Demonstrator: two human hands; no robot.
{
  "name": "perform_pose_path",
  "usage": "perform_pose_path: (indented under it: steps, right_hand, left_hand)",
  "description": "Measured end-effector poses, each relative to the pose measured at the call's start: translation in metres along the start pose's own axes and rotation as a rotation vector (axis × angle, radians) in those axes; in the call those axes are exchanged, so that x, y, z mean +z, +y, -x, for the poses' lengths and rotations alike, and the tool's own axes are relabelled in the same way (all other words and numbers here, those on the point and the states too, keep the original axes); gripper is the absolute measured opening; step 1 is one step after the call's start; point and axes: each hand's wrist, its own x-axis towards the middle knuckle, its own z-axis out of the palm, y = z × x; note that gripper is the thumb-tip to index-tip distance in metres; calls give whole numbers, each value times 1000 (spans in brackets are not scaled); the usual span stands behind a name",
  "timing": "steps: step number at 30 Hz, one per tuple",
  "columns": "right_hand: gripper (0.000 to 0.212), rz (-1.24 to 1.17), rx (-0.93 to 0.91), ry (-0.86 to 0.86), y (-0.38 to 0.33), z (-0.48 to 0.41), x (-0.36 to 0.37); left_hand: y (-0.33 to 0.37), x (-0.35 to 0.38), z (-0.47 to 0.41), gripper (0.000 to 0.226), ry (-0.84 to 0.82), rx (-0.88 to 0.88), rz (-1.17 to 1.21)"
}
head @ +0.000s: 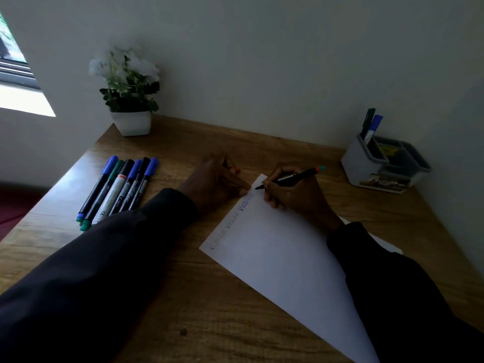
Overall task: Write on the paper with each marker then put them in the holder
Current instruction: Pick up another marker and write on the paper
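**Marker tip on the paper's far corner**

At the left of the wooden worktop [183, 297], six capped markers [117, 189] lie side by side in a row, with blue, green and black caps. Behind them, against the wall, stands a white-flowered plant in a white pot [131, 123].

The left hand [217, 179], in a dark sleeve, stretches its fingers [243, 189] to the edge of the white sheet of paper [275, 252] and presses there. A small orange piece [237, 169] shows at the hand's far side; whether the hand holds it cannot be told.

Lines of handwriting [235, 218] run along the paper's left edge. The right hand [296, 197] rests on the sheet, its fingers grasping a black marker with an orange and teal end [293, 177], tip touching the far corner.

At the far right stands a white and grey desk holder [364, 169], with two markers [370, 124] upright in its left compartment.
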Motion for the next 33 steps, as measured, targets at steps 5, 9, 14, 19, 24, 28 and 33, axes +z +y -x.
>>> perform_pose_path:
  steps: [5, 9, 14, 19, 24, 28, 33]
  right_hand:
    - [14, -8, -3, -4, -2, 1, 1]
    - [12, 9, 21, 3, -2, 2, 2]
    - [10, 13, 40, 15, -4, 3, 3]
    - [14, -32, 42, 24, -7, 4, 2]
    - [14, -60, 36, 21, -8, 4, 3]
    - [14, -25, 8, 31, -7, 5, 4]
    - [15, -25, 8, 30, -2, 2, 3]
  left_hand:
    - [3, 0, 2, 34, 14, 18, 49]
    - [1, -1, 2, 26, -26, 21, 30]
    - [1, -1, 3, 36, 3, 42, 14]
    - [0, -1, 2, 34, -32, 53, -32]
    - [2, -2, 2, 35, -22, 46, -81]
    - [0, -2, 1, 32, -29, 70, -99]
    - [-4, -1, -1, 13, -55, 34, -103]
